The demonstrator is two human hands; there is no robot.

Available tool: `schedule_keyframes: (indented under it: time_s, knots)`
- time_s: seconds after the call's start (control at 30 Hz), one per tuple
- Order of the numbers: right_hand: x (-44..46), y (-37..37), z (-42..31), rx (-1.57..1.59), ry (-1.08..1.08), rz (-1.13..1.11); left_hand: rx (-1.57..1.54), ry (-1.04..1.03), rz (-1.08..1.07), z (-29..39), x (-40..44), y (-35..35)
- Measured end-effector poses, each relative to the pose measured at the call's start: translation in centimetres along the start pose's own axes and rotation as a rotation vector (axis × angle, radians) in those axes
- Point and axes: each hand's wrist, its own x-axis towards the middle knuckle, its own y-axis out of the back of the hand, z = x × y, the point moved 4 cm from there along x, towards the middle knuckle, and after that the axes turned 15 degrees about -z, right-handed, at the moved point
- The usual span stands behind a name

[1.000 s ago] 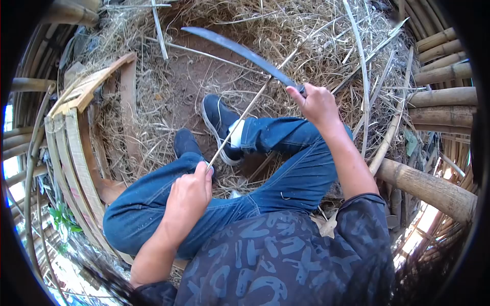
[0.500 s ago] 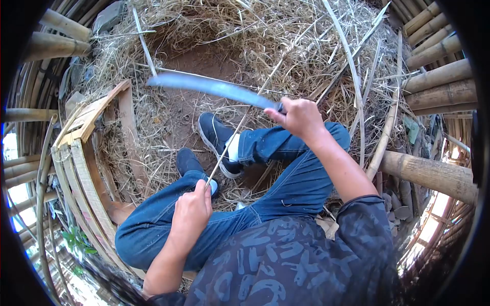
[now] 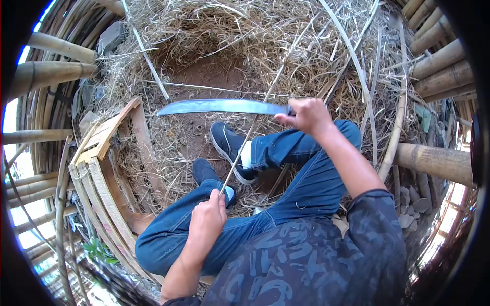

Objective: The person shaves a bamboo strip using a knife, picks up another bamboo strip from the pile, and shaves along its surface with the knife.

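Note:
My right hand (image 3: 309,118) is closed around the dark handle of a machete (image 3: 219,106), whose long curved blade points left. The blade lies across a thin bamboo strip (image 3: 253,125); whether it touches the strip I cannot tell. Closed on the lower end of that strip is my left hand (image 3: 208,214), above my left thigh. From there the strip slants up and to the right, past my shoes, onto the shavings.
Curly bamboo shavings (image 3: 214,30) cover much of the soil around my shoes (image 3: 227,145). A slatted wooden crate (image 3: 102,173) stands at the left. Long split strips (image 3: 352,56) lie at the right. Thick bamboo poles (image 3: 434,163) edge both sides.
The machete blade has swung to a more level angle, its tip now lower. The whole view has shifted slightly, with my hands and legs appearing farther right.

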Motion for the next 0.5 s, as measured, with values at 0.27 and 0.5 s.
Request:
schedule_keyframes:
  time_s: [0.27, 0.5]
  knots:
    - [0.0, 1.8, 1.8, 0.051, -0.146, 0.090, 0.006, -0.039, 0.041, 0.0, 0.4, 0.2]
    - [0.1, 0.6, 5.9, 0.033, -0.193, 0.108, 0.048, -0.056, 0.043, 0.5, 0.2, 0.0]
